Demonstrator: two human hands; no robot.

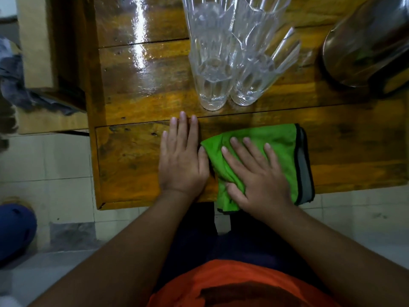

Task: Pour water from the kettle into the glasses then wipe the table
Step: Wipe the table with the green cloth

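**Two hands on a wooden table, one pressing a green cloth**

Seen from above, a glossy yellow-brown plank table (137,165) fills the middle of the frame. The left hand (182,160) lies flat and open on the bare wood at centre, fingers together and pointing up the frame, holding nothing. Just beside it, the right hand (254,173) rests palm down on a bright green folded cloth with a grey, black-edged border (281,138); its fingers are spread across the fabric and the thumb presses a fold near the table's near edge. A corner of the cloth hangs over that edge.

Above the hands, at upper centre, stand two tall clear faceted drinking glasses (212,69), touching each other; they may hold water, though the clear glass makes that hard to judge. At the upper right sits a dark metal kettle (363,47), partly cut off by the frame.
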